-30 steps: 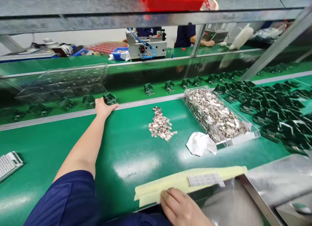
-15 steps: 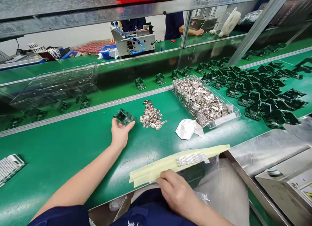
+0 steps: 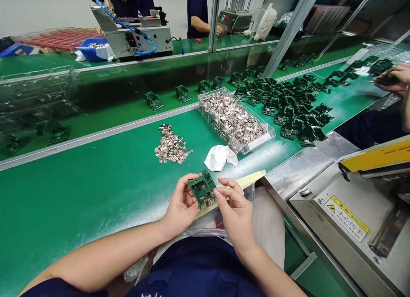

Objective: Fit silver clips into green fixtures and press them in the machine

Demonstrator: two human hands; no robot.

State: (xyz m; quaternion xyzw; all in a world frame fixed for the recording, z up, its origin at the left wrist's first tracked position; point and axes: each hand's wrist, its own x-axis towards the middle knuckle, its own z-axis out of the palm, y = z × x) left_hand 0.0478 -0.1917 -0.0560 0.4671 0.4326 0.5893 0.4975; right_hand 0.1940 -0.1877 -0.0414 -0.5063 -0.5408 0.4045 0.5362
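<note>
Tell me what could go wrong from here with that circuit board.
The left hand and right hand hold the green circuit board bare, so skin contact might soil it. The loose pile of metal clips lies unboxed on the green bench and could scatter if brushed. The steel machine, with its hand-injury warning label, stands close by on the right and may be a hazard if a hand strays.

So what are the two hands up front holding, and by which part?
Both hands hold a green circuit board: the left hand grips its left edge, and the right hand grips its right edge, near the lower corner.
</note>
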